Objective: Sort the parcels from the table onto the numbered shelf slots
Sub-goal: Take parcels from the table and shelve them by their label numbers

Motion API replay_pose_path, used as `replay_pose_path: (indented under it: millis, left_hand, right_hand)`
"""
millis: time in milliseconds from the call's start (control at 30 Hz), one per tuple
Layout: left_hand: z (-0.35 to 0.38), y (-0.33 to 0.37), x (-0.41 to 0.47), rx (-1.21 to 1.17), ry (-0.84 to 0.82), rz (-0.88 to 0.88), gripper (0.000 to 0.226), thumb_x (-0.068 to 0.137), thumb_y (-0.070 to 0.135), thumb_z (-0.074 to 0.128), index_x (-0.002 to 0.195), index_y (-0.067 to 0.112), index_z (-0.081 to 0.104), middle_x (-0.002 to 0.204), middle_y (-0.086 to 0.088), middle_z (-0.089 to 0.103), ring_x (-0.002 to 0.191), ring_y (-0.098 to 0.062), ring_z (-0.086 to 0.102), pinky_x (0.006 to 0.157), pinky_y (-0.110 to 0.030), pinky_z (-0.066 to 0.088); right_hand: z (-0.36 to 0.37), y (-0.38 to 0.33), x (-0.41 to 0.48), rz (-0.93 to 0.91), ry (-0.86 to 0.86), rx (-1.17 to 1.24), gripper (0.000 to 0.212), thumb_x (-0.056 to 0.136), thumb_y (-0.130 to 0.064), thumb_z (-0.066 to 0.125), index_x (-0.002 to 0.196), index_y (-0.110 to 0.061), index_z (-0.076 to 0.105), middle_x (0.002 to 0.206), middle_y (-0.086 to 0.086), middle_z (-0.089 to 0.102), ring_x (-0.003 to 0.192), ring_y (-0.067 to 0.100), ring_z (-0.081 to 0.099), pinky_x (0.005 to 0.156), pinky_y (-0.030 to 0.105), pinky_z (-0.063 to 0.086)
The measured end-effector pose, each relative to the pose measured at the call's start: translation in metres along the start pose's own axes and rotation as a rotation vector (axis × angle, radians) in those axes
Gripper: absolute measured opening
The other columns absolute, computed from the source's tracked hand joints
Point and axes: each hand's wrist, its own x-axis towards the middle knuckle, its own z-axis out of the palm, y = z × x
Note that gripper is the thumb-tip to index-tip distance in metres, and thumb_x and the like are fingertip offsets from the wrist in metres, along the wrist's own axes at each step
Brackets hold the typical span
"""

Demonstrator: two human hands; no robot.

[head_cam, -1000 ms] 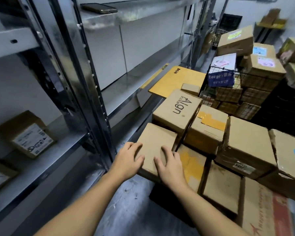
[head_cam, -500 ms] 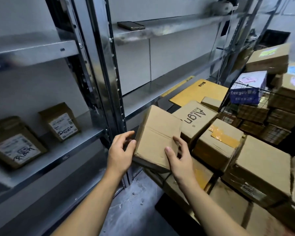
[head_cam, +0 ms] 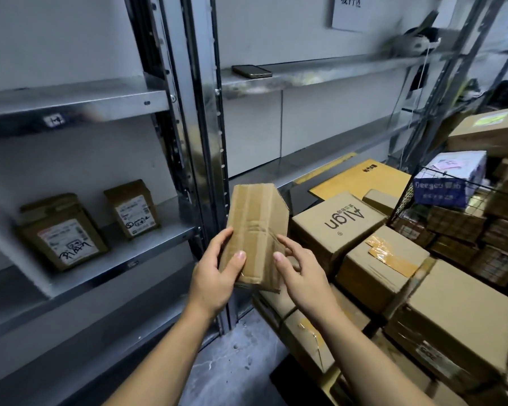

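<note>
The small parcel (head_cam: pixel 254 227) is held up on end between both hands, tilted a little, above the pile of boxes (head_cam: pixel 384 259) it belongs with. The left grip (head_cam: pixel 214 279) has real hold of it: the thumb lies across the lower front face and the fingers wrap round the left edge to the back. The right grip (head_cam: pixel 304 276) is loose, with fingers fairly straight and only the tips touching the lower right edge. Whether it bears any weight cannot be told.

The face turned this way shows only a tape seam and no label. The step in hand is probably reading the address, so the parcel needs turning over. The right grip would best steady the far edge while the left rolls it, keeping a firm pinch so the light box does not slip.

The shelf (head_cam: pixel 147 253) lies to the left of the left grip, about level with it, and carries two labelled parcels (head_cam: pixel 63 232). A slot tag (head_cam: pixel 53 121) sits higher up on the left, too blurred to read.
</note>
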Motion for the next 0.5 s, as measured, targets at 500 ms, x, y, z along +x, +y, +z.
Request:
replay_pose_path:
  millis: [500]
  left_hand:
    - [-0.043,0.024,-0.025,0.069,0.147,0.047,0.042,0.082,0.036,0.062,0.122,0.046,0.053,0.127,0.015,0.052,0.115,0.005,0.052,0.094,-0.017,0.045]
  right_hand:
    - [0.021,-0.021,0.000,0.006,-0.174,0.685,0.052,0.087,-0.023,0.064,0.132,-0.038,0.043,0.117,0.008,0.072,0.112,0.031,0.067,0.090,0.056,0.056]
